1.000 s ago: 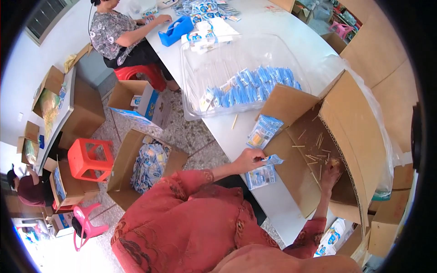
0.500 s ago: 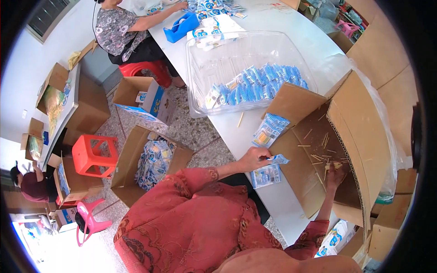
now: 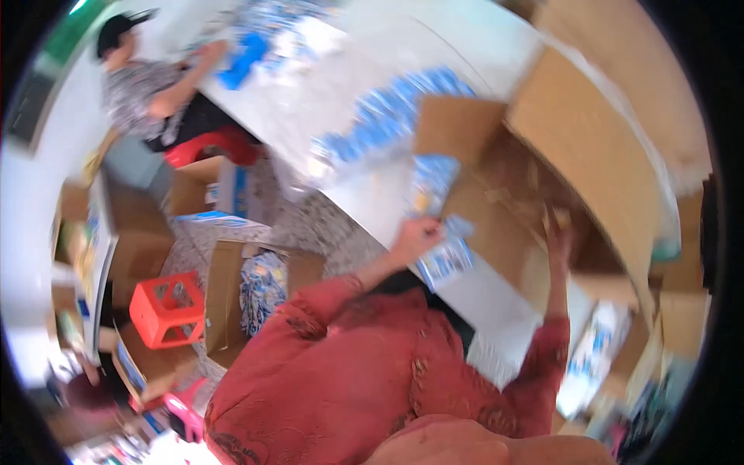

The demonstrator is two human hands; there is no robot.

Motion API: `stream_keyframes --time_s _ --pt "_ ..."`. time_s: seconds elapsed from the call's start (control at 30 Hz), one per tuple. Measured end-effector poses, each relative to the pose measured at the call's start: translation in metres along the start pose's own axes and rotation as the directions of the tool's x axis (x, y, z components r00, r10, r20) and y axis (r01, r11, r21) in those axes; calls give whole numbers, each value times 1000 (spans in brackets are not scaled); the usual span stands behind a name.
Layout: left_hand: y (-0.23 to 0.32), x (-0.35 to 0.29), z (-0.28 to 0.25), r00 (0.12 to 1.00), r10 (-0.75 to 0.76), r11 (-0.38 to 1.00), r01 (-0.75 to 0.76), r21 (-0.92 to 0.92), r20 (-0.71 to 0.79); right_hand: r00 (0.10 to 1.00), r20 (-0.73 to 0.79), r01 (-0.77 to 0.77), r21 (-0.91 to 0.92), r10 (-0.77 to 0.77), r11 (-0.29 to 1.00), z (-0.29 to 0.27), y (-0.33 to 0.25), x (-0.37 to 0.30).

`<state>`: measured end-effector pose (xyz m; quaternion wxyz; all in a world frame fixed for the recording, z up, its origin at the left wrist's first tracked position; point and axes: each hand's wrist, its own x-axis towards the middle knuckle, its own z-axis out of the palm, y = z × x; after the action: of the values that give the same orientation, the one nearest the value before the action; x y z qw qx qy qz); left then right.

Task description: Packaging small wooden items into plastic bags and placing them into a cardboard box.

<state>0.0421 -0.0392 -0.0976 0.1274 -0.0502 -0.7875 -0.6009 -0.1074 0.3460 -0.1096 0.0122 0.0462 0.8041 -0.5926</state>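
My left hand (image 3: 418,237) is closed in a pinch on a small blue-and-white packet (image 3: 460,225) at the table's near edge. One clear-and-blue packet (image 3: 432,183) lies just beyond that hand, leaning by the carton's flap. Another blue-and-white packet (image 3: 447,263) lies just below it. My right hand (image 3: 559,239) is inside the open cardboard carton (image 3: 496,232), fingers closed on a few short pale sticks (image 3: 555,218). Motion blur hides how many sticks it holds. Loose sticks on the carton's floor are smeared too.
On the white table (image 3: 364,186), a clear plastic tub holds many blue packets (image 3: 395,112). A co-worker (image 3: 147,93) sits across, near a blue tape dispenser (image 3: 244,60). To my left are a carton of packets (image 3: 263,291) and a red stool (image 3: 167,308).
The whole view has shifted and blurred. My right hand has drawn back from the stick pile with some sticks in its fingers. My left hand still pinches the packet.
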Motion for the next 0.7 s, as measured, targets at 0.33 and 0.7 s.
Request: stream_keyframes --time_s 0.33,0.7 --pt "61 20 -15 997 39 997 -35 -73 59 932 308 136 192 -192 972 90 -219 -124" --pt "67 14 -11 996 22 990 -10 -137 85 848 495 24 321 -189 947 96 -228 -132"
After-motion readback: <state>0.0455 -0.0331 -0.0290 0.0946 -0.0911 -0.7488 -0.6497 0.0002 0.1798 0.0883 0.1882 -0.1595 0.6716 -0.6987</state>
